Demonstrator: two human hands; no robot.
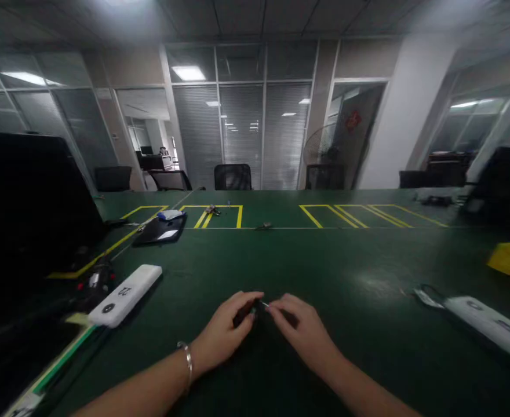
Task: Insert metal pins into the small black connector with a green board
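A shiny bit is pinched by the right hand's fingertips; the left hand is curled beside it, grip unclear.

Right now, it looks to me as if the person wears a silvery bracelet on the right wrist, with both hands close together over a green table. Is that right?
Not quite. The head view shows the silvery bracelet on the wrist of the left hand, not the right hand. Both hands are indeed close together over a green table.
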